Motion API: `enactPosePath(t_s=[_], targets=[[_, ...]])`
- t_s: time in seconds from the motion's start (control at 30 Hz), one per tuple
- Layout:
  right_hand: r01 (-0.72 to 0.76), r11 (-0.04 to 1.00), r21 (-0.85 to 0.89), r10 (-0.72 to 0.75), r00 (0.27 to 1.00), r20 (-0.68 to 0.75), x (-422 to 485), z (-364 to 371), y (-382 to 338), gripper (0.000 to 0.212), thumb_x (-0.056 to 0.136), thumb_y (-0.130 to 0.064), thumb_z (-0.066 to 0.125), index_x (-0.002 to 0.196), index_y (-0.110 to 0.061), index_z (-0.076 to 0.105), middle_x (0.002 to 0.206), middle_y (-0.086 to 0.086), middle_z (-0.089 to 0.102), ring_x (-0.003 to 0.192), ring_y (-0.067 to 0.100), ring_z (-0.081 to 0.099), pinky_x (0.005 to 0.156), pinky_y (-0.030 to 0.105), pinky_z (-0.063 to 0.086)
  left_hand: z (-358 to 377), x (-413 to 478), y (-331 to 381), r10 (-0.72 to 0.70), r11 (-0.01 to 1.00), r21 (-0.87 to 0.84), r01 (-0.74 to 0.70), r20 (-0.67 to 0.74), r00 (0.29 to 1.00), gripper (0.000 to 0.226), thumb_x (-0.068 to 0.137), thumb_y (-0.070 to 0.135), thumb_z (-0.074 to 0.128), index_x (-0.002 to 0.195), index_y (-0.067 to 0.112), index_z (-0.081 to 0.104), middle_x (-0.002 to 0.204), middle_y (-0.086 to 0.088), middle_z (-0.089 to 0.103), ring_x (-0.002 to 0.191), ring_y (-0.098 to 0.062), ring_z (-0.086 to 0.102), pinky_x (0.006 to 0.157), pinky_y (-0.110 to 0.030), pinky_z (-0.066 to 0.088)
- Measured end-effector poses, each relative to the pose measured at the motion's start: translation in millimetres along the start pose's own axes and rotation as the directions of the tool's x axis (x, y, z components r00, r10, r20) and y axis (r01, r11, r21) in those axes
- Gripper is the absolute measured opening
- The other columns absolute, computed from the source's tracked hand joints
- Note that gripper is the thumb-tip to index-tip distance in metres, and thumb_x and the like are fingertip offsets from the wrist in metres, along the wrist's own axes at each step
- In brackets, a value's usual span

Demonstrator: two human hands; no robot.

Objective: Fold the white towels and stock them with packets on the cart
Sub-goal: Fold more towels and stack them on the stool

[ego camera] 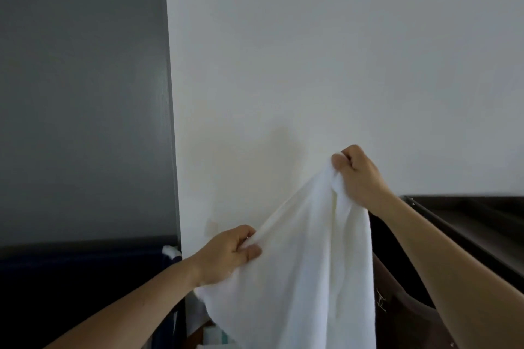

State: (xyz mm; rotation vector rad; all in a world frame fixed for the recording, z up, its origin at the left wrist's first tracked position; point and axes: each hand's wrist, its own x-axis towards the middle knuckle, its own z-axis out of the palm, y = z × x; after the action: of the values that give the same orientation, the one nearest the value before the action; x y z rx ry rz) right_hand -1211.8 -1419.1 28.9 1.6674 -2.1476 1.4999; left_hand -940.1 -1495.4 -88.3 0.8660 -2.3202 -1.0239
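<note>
A white towel [306, 263] hangs in the air in front of a white wall, held up by both hands. My right hand [360, 176] pinches its top corner, higher and to the right. Lower and to the left, my left hand [229, 255] grips the towel's upper edge. The cloth runs taut between the two hands and drapes down past the bottom of the frame. No packets show clearly.
A white wall [312, 51] fills the middle, with a grey wall [79, 93] to its left. A dark cart or shelf edge [467, 224] stands at the right. Dark blue fabric [85, 278] lies at lower left. Pale items [215, 334] sit low behind the towel.
</note>
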Motion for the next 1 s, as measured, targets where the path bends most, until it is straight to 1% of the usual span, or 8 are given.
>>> enactPosePath(t_s=[0.13,0.3,0.43,0.53,0.63,0.7,0.77,1.0], targets=[[-0.032,0.999,0.006,0.032,0.999,-0.034,7,-5,4,0.02,0.097,-0.029,0.045,0.088,-0.012,0.047,0.083,-0.001,0.055,0.076,0.019,0.051,0.073,0.036,0.044,-2,-7,-16,0.005,1.0,-0.001,-0.005,-0.023,1.0,0.021,0.098,0.044,0.053,0.113,0.03,0.057,0.106,0.011,0.066,0.095,0.0,0.063,0.083,-0.018,0.051],[-0.098,0.995,-0.01,0.097,0.995,-0.029,9,1,18,0.02,0.096,-0.028,0.045,0.087,-0.011,0.048,0.08,-0.002,0.053,0.074,0.018,0.049,0.067,0.033,0.04,-10,-7,-29,0.004,1.0,0.009,-0.004,0.005,1.0,0.049,0.094,0.059,0.049,0.107,0.014,0.063,0.1,-0.005,0.07,0.09,-0.019,0.067,0.085,-0.039,0.056],[-0.137,0.99,-0.025,0.136,0.99,-0.039,9,2,28,0.022,0.097,-0.026,0.045,0.092,-0.004,0.049,0.081,-0.001,0.051,0.075,0.019,0.046,0.063,0.028,0.037,-16,-4,-24,0.061,0.993,0.104,-0.061,0.005,0.998,0.055,0.093,0.061,0.039,0.084,0.009,0.054,0.075,0.0,0.054,0.065,-0.01,0.05,0.067,-0.027,0.045],[-0.134,0.99,-0.038,0.133,0.99,-0.038,7,1,29,0.027,0.097,-0.022,0.045,0.096,0.004,0.048,0.082,0.003,0.05,0.072,0.019,0.043,0.06,0.03,0.034,-23,0,-23,0.097,0.971,0.215,-0.103,0.035,0.995,0.055,0.098,0.058,0.034,0.09,0.008,0.054,0.077,-0.002,0.055,0.068,-0.009,0.049,0.07,-0.031,0.046],[-0.133,0.991,-0.028,0.131,0.99,-0.053,7,-4,30,0.029,0.097,-0.019,0.045,0.098,0.01,0.045,0.082,0.006,0.046,0.073,0.02,0.041,0.06,0.033,0.032,-29,-2,-34,0.119,0.959,0.25,-0.135,0.075,0.99,0.021,0.104,0.038,0.043,0.122,0.042,0.051,0.113,0.008,0.06,0.101,-0.005,0.059,0.092,-0.028,0.048],[-0.142,0.99,-0.016,0.14,0.988,-0.07,9,-9,31,0.029,0.096,-0.02,0.045,0.097,0.009,0.046,0.081,0.005,0.046,0.074,0.02,0.042,0.06,0.032,0.033,-31,-7,-41,0.163,0.952,0.25,-0.177,0.078,0.984,0.044,0.103,0.036,0.046,0.132,0.065,0.031,0.121,0.01,0.053,0.109,-0.006,0.055,0.099,-0.022,0.044],[-0.142,0.99,-0.006,0.141,0.987,-0.082,11,-12,33,0.032,0.096,-0.018,0.045,0.097,0.013,0.045,0.08,0.007,0.043,0.073,0.018,0.039,0.061,0.033,0.03,-30,-9,-46,0.183,0.943,0.267,-0.197,0.076,0.98,0.049,0.102,0.036,0.049,0.129,0.071,0.029,0.115,0.006,0.052,0.105,-0.008,0.055,0.097,-0.02,0.044],[-0.185,0.983,0.002,0.184,0.979,-0.084,14,-11,38,0.03,0.095,-0.021,0.045,0.087,0.008,0.042,0.077,0.006,0.045,0.07,0.02,0.04,0.058,0.033,0.032,-26,-13,-42,0.125,0.976,0.175,-0.133,0.054,0.991,0.01,0.097,0.033,0.06,0.104,0.038,0.055,0.082,0.0,0.054,0.07,-0.005,0.048,0.068,-0.017,0.042]])
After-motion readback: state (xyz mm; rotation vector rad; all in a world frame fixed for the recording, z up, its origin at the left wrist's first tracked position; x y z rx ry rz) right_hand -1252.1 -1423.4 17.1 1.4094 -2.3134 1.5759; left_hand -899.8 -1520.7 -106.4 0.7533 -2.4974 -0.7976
